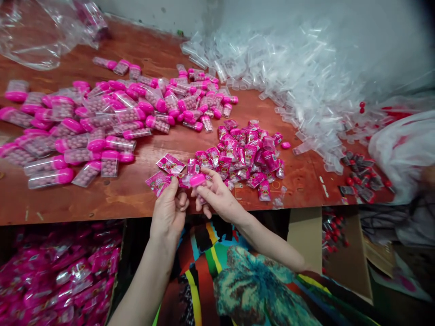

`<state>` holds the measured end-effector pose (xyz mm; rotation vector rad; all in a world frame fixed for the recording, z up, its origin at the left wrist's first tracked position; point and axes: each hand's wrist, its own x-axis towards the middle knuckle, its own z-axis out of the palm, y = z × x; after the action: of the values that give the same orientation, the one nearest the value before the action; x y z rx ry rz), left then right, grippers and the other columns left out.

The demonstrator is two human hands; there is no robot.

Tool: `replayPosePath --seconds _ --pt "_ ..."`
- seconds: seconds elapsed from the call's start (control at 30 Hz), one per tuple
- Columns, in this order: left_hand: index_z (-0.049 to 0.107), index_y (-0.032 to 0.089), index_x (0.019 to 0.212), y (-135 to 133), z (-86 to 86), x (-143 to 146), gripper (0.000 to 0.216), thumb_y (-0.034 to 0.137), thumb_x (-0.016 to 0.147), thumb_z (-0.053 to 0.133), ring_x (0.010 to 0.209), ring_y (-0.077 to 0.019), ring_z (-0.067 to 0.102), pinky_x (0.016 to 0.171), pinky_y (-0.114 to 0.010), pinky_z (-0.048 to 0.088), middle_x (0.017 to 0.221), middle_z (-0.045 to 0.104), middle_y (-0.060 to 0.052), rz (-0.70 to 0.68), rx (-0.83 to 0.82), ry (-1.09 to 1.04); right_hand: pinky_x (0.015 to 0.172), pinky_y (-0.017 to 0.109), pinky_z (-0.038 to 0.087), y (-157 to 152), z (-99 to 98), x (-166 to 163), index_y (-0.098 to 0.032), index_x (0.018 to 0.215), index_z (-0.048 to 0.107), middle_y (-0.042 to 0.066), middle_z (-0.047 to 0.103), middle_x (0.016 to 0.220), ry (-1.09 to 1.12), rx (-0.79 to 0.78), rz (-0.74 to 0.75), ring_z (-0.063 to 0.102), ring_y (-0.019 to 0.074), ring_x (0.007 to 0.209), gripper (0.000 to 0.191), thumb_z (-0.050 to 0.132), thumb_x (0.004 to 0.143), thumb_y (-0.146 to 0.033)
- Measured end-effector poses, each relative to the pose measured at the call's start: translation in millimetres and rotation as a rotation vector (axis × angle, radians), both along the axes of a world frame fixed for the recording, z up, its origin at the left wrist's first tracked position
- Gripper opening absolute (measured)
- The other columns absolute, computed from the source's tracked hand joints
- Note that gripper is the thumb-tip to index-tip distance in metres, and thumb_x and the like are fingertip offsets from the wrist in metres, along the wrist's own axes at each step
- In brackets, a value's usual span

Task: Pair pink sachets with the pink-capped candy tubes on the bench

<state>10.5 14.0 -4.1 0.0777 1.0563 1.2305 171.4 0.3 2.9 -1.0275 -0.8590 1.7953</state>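
At the table's front edge my right hand (pixel 217 194) grips a small clear candy box with a pink cap (pixel 197 180), thumb and fingers around it. Close beside it, my left hand (pixel 170 208) has its fingers curled and its thumb against a shiny pink printed packet (pixel 158 182); the exact grip is partly hidden. Another pink packet (pixel 171 163) lies just beyond the left thumb. Right of the hands is a heap of filled pink packets (pixel 244 154). Farther left spreads a pile of pink-capped boxes filled with small pink balls (pixel 98 113).
Clear empty containers (pixel 292 77) are heaped along the wall at the right. Red-capped containers (pixel 363 176) and a white plastic bag (pixel 404 149) sit at the right end. Below the tabletop, many pink packets (pixel 57 271) fill a box. Clear plastic wrap (pixel 37 36) lies back left.
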Motion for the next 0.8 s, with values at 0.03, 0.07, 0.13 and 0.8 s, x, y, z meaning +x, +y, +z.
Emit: replayPosePath --seconds 0.03,0.07,0.13,0.8 --pt "0.069 0.022 0.079 0 -0.9 1 0.052 0.043 0.090 0.115 0.044 -0.0061 0.040 0.042 -0.021 0.030 0.056 0.050 0.009 -0.013 0.011 0.004 0.042 0.019 0.050 0 -3.1 -1 -0.033 0.155 0.045 -0.003 0.079 0.107 -0.004 0.011 -0.004 0.075 0.0144 0.066 0.076 0.096 0.105 -0.059" --pt "0.069 0.022 0.078 -1 -1.5 1 0.054 0.045 0.087 0.117 0.045 -0.0065 0.041 0.042 -0.021 0.031 0.056 0.051 0.009 -0.022 0.019 0.008 0.042 0.018 0.048 0 -5.8 -2 -0.032 0.150 0.047 -0.002 0.079 0.107 -0.010 0.018 -0.010 0.074 0.0135 0.065 0.074 0.097 0.105 -0.063" --pt "0.067 0.022 0.076 -1 -1.5 1 0.058 0.047 0.082 0.120 0.045 -0.0066 0.042 0.043 -0.021 0.032 0.056 0.052 0.009 -0.024 0.024 0.015 0.041 0.018 0.046 -1 -9.4 -5 -0.031 0.145 0.049 -0.003 0.079 0.103 -0.030 0.027 -0.026 0.071 0.0120 0.061 0.074 0.098 0.103 -0.069" --pt "0.062 0.021 0.080 3 7.3 3 0.058 0.031 0.082 0.119 0.039 -0.0020 0.036 0.039 -0.018 0.025 0.064 0.058 0.011 0.053 -0.036 -0.081 0.044 0.023 0.033 -10 -18.6 -7 -0.033 0.154 0.048 -0.008 0.076 0.089 -0.083 0.043 -0.069 0.046 0.0087 0.047 0.073 0.089 0.110 -0.073"
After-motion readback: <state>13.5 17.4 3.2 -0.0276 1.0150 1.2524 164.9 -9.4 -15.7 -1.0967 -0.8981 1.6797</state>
